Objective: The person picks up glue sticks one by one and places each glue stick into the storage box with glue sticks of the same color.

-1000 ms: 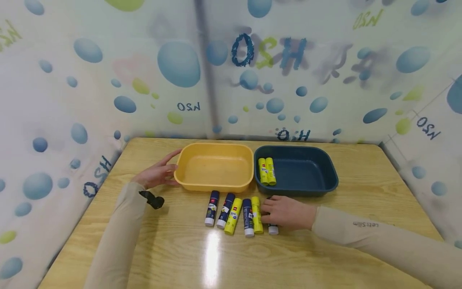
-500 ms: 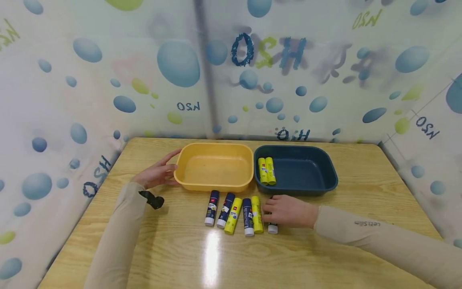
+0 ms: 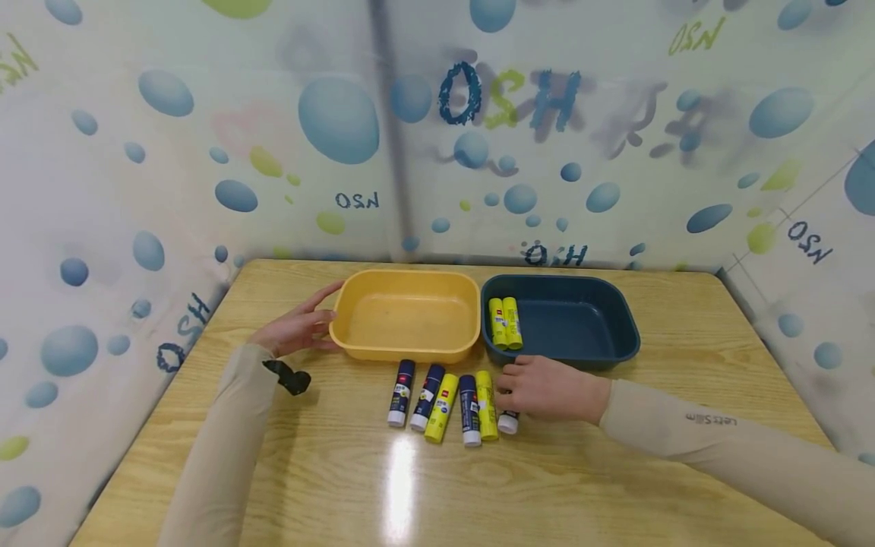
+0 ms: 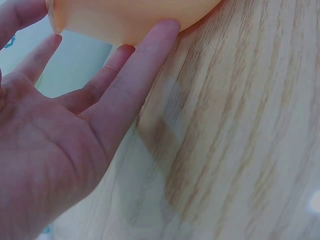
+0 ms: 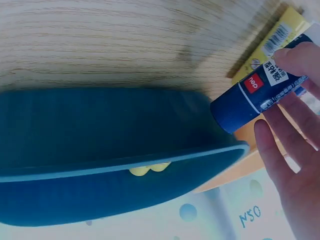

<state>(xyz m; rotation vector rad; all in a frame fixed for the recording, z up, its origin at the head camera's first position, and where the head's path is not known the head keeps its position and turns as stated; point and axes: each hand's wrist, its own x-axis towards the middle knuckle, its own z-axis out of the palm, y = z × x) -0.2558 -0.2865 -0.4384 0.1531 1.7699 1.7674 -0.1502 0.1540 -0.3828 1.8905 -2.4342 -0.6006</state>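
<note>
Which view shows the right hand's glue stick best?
The right wrist view: there the glue stick shows its navy body and red logo. In the head view, the right hand covers most of it, leaving mainly its white end; the left wrist view doesn't show it.

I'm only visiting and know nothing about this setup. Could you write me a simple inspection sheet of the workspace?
Surface: wood-grain table, with a bright glare streak toward the near side.
Job's things: yellow tray and dark blue tray side by side; two yellow glue sticks in the dark blue tray; three navy glue sticks and two more yellow sticks lying in front of the trays.
Clutter: small black item by the left wrist; exact nature unclear.
Hands: left hand touches the yellow tray's side, fingers extended; right hand holds another navy glue stick.
Cables: nothing seen.
Surroundings: wall covering with blue and green blobs and lettering.
</note>
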